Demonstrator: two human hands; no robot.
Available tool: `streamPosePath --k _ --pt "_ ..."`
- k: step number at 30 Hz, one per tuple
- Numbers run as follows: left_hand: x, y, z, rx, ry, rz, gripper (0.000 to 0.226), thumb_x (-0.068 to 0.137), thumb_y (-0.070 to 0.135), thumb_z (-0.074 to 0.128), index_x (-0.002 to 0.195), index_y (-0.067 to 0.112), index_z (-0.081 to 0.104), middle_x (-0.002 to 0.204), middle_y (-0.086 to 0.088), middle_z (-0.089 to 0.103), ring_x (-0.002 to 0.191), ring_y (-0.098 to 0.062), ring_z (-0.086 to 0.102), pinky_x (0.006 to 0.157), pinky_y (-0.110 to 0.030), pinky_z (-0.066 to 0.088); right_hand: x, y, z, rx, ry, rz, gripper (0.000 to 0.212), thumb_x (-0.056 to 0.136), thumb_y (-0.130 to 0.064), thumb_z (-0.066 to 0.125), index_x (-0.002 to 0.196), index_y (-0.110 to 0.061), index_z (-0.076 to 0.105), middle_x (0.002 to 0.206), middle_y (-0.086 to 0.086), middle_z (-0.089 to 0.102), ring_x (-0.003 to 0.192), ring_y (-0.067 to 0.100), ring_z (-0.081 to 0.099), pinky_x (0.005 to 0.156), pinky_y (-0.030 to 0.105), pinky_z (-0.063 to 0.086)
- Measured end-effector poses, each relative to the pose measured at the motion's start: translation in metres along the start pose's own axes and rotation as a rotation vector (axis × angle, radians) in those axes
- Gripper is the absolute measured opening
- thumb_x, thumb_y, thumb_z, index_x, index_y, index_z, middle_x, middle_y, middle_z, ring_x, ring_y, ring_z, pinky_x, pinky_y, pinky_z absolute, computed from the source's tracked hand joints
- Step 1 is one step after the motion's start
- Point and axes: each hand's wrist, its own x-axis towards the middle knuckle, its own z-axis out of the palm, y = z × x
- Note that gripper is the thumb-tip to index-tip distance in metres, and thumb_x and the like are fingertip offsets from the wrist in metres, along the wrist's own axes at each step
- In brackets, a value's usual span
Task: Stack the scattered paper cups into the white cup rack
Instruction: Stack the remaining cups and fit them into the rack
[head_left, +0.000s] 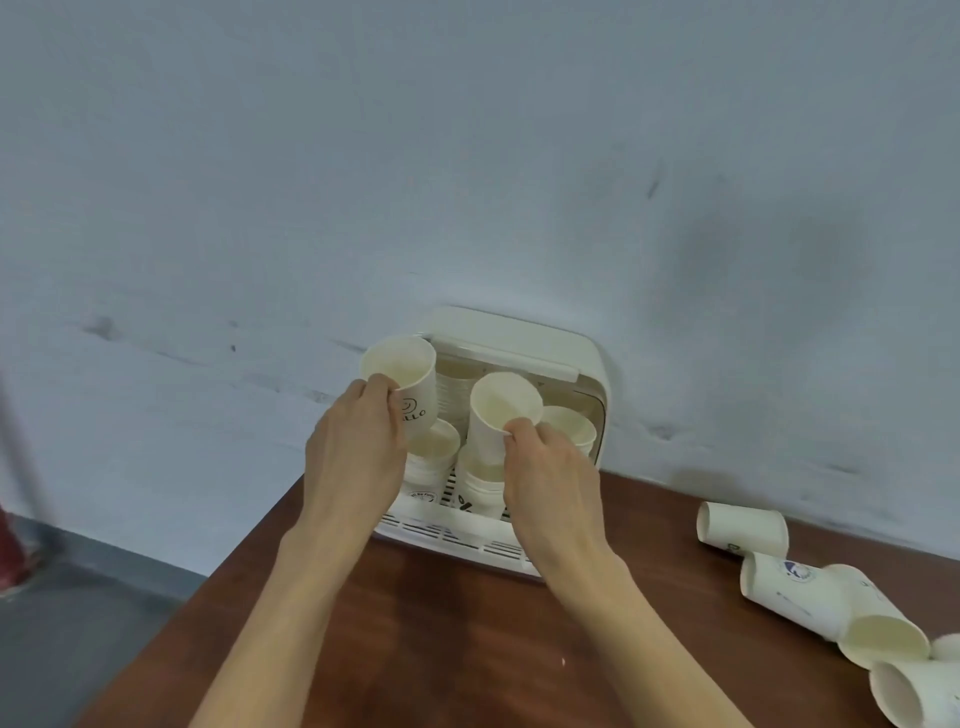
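Bench (441, 649): brown wood, set against the grey wall (467, 156).
Cup rack (524, 338): white, at the bench's back edge, several cup stacks inside.
Loose cups (810, 597): lying on their sides at the right, well apart from the rack.
Left hand (358, 441): grips a "HELLO" cup (402, 379) at the rack's left side.
Right hand (545, 467): pinches the rim of a plain cup (501, 410) atop the front stack.

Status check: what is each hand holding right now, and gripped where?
Left hand pinches the HELLO cup at its near rim. Right hand pinches a plain cup at its near rim, over the rack.
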Motion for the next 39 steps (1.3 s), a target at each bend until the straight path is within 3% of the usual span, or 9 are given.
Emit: streamPosePath --k 6,9,12,16,21,26,30,33,39 --pt "-0.002 0.001 0.008 0.026 -0.047 0.048 0.024 0.102 0.025 0.032 0.096 0.012 0.052 0.088 -0.005 0.055 0.079 -0.029 0.053 0.065 -0.04 0.042 -0.006 -0.006 0.014 -0.153 -0.162 -0.057 0.033 0.051 0.001 0.08 0.065 -0.014 0.054 0.053 0.001 0.051 0.038 0.022 0.046 0.041 0.023 -0.003" --pt "-0.003 0.002 0.011 0.04 -0.061 0.067 0.024 0.102 0.025 0.032 0.097 0.012 0.051 0.088 -0.005 0.054 0.079 -0.029 0.053 0.063 -0.038 0.04 -0.009 -0.007 0.023 -0.184 -0.214 -0.07 0.035 0.047 0.003 0.079 0.065 -0.013 0.054 0.054 0.002 0.053 0.039 0.023 0.049 0.038 0.027 0.011" --pt "-0.003 0.001 0.015 0.049 -0.077 0.063 0.024 0.102 0.025 0.031 0.1 0.012 0.052 0.09 -0.004 0.053 0.075 -0.025 0.048 0.062 -0.035 0.035 -0.012 -0.002 0.03 -0.162 -0.255 -0.092 0.019 0.07 0.004 0.063 0.084 -0.008 0.057 0.074 0.01 0.062 0.058 0.03 0.059 0.041 0.029 0.015" --pt "-0.004 0.0 0.019 0.056 -0.084 0.073 0.025 0.102 0.026 0.031 0.101 0.012 0.052 0.093 -0.005 0.055 0.079 -0.028 0.052 0.063 -0.036 0.037 -0.014 0.001 0.036 -0.072 -0.312 -0.1 0.023 0.088 0.003 0.038 0.107 -0.006 0.048 0.1 0.013 0.057 0.084 0.036 0.059 0.05 0.032 0.021" --pt "-0.003 -0.006 0.021 0.066 -0.072 0.062 0.024 0.102 0.026 0.033 0.101 0.012 0.053 0.094 -0.005 0.057 0.081 -0.029 0.055 0.063 -0.036 0.038 -0.016 0.008 0.043 0.026 -0.366 -0.104 0.022 0.091 -0.002 0.032 0.109 -0.007 0.043 0.104 0.013 0.054 0.074 0.027 0.039 0.062 0.033 0.027" --pt "-0.001 -0.014 0.023 0.08 -0.105 0.051 0.023 0.102 0.026 0.034 0.106 0.013 0.054 0.098 -0.004 0.059 0.079 -0.023 0.049 0.063 -0.032 0.034 -0.029 0.014 0.059 0.033 -0.251 -0.133 0.066 0.076 -0.029 -0.004 0.112 -0.007 0.047 0.101 0.009 0.054 0.082 0.029 0.053 0.06 0.031 0.026" --pt "-0.002 -0.021 0.03 0.14 -0.16 0.083 0.019 0.101 0.022 0.036 0.105 0.015 0.053 0.101 -0.004 0.06 0.084 -0.028 0.056 0.063 -0.034 0.036 -0.032 0.014 0.067 0.104 -0.187 -0.107 0.051 0.088 -0.028 0.009 0.112 -0.008 0.049 0.095 0.009 0.061 0.078 0.033 0.057 0.058 0.035 0.032" --pt "-0.002 -0.023 0.033 0.161 -0.192 0.095 0.018 0.101 0.02 0.036 0.103 0.014 0.053 0.099 -0.005 0.06 0.084 -0.03 0.058 0.063 -0.036 0.04 -0.033 0.014 0.069 0.155 -0.183 -0.047 0.027 0.097 -0.014 0.034 0.118 -0.007 0.05 0.099 0.011 0.064 0.083 0.037 0.06 0.061 0.038 0.037" --pt "-0.005 -0.03 0.044 0.203 -0.277 0.104 0.021 0.099 0.022 0.037 0.099 0.015 0.057 0.098 -0.006 0.061 0.086 -0.033 0.059 0.067 -0.038 0.045 -0.034 0.014 0.074 0.16 -0.159 -0.03 0.024 0.091 -0.006 0.049 0.114 -0.005 0.054 0.093 0.012 0.068 0.08 0.036 0.064 0.055 0.038 0.042"
